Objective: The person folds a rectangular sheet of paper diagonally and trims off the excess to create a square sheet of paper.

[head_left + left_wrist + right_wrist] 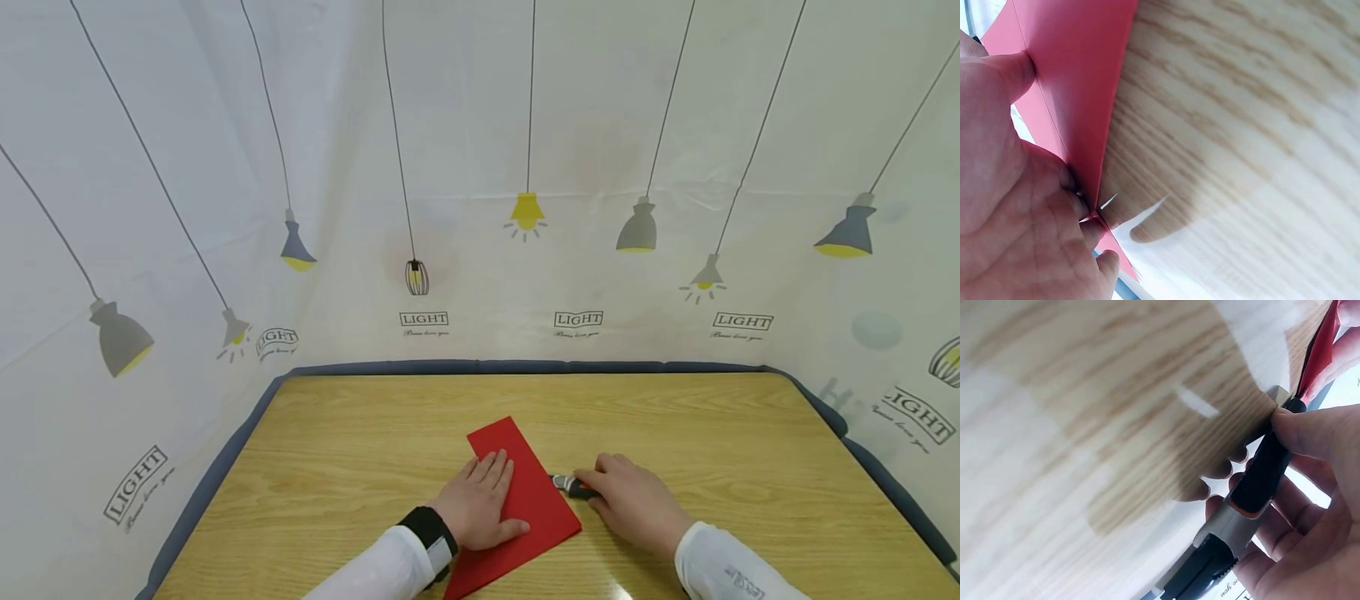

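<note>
A folded sheet of red paper (pixel 542 508) lies slantwise on the wooden table. My left hand (pixel 474 504) rests flat on it, fingers extended and thumb apart; the left wrist view shows this hand (pixel 1029 206) over the paper (pixel 1079 69). My right hand (pixel 633 504) grips a utility knife (pixel 577 487) with a black and grey handle. The knife's silver front end meets the paper's right edge, and the blade itself is hidden there. In the right wrist view, thumb and fingers hold the knife (pixel 1260 475) low over the table, its front towards the paper (pixel 1319 359).
The wood-grain table (pixel 360 433) extends around the paper, with dark blue padding (pixel 480 367) along its back and sides. Behind it hangs a white curtain (pixel 480 125) printed with lamps. A black watch (pixel 431 533) is on my left wrist.
</note>
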Demonstrator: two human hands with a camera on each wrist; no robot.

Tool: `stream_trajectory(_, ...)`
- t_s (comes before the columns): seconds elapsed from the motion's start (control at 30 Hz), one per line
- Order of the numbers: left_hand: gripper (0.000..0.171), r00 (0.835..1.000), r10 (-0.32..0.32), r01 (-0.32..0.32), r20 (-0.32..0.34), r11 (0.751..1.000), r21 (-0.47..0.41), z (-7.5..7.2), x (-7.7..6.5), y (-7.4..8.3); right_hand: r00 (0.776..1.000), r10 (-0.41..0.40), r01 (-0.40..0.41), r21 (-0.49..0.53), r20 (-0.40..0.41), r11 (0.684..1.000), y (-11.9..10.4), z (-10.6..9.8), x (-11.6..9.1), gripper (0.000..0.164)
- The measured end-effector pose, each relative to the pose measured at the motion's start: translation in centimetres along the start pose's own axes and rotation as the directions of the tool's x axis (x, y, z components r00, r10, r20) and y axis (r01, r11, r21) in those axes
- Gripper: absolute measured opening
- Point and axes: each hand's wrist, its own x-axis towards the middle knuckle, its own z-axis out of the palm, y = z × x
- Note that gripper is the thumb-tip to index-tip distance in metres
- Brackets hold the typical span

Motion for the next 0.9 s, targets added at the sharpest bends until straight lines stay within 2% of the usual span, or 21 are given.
stream_trajectory(0.2, 0.092, 1.0, 0.011, -0.011, 0.007, 1.0, -0.019, 0.1, 0.2, -0.2, 0.999, 0.045, -0.045, -0.018, 0.017, 0.999, 0.6, 0.1, 0.1, 0.038)
stream_trajectory(0.47, 0.092, 1.0, 0.013, -0.013, -0.003, 1.0, -0.01, -0.1, -0.1, -0.1, 0.994, 0.105, -0.105, -0.051, -0.007, 0.993, 2.5, 0.0, -0.3, 0.039)
stream_trajectory(0.73, 0.094, 1.0, 0.025, -0.025, -0.015, 1.0, -0.007, 0.2, 0.2, -0.4, 0.994, 0.113, -0.113, -0.044, -0.005, 0.993, 3.0, -0.4, -0.7, 0.04)
stream_trajectory(0.9, 0.103, 0.999, 0.031, -0.032, -0.015, 0.999, -0.038, 0.0, 0.1, -0.3, 0.992, 0.125, -0.125, -0.045, -0.003, 0.991, 2.8, -0.4, -0.8, 0.04)
